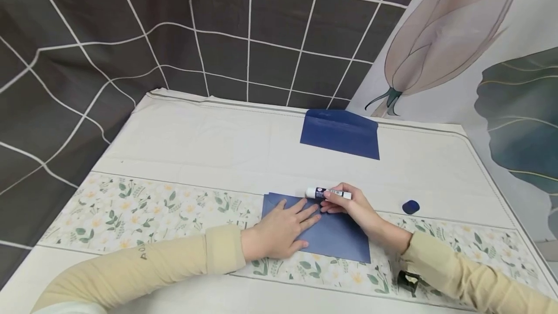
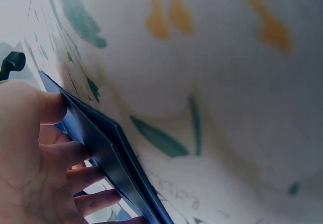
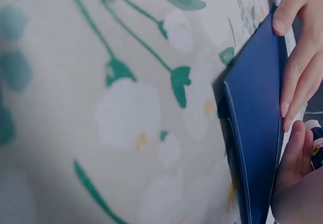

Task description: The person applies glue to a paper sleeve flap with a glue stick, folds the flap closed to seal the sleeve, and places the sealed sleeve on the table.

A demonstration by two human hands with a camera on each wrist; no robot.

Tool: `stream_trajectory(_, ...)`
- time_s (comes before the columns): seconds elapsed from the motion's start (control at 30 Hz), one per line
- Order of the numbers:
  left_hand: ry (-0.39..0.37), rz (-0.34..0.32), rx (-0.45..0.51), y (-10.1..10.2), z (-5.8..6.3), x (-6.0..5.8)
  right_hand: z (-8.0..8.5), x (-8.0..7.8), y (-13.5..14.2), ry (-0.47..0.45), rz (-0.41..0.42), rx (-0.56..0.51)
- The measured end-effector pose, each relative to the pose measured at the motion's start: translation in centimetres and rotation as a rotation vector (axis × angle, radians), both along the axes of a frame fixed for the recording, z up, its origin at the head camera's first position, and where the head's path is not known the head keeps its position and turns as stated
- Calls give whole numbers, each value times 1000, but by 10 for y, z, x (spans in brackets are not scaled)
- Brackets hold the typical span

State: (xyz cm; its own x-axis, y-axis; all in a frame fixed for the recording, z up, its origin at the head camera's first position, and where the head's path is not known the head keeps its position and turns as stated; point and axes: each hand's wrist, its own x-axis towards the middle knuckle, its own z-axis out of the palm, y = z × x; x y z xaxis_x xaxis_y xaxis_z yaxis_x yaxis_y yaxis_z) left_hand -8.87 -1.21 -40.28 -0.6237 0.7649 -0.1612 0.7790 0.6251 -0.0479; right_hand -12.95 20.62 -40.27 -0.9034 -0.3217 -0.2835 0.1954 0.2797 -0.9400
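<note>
My left hand [image 1: 281,230] lies spread on a dark blue envelope [image 1: 337,239], fingers straight and pressing near its left part. In the left wrist view that envelope [image 2: 96,133] shows more than one layer along its edge. A glue stick [image 1: 320,193] with a white end and dark label is held by my right hand [image 1: 355,210], between thumb and fingers. It lies sideways over the envelope's far edge, its white tip pointing left. Beside the right forearm, on the table, sits a dark blue cap [image 1: 410,207].
Farther back on the white tablecloth [image 1: 209,139] lies a second blue envelope [image 1: 340,134], flap opened away from me. A floral band [image 1: 148,212] runs across the cloth. Dark checked fabric [image 1: 218,28] hangs behind the table, with a leaf-patterned curtain [image 1: 457,28] at the right.
</note>
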Motion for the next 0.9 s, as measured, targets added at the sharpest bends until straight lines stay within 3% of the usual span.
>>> stream_trajectory(0.27,-20,12,-12,1,2,0,2,-1,0,3,-13,-34)
stream_trajectory(0.43,-32,15,-8,2,2,0,12,-5,0,6,-20,-97)
stream_trajectory(0.63,-31,19,-6,3,2,-1,24,-10,0,-46,-11,-281)
stream_trajectory(0.8,-43,31,-19,2,2,-1,9,-8,-14,-221,0,-508)
stream_trajectory(0.9,-59,36,-25,3,3,-1,-3,-6,-23,-261,2,-627)
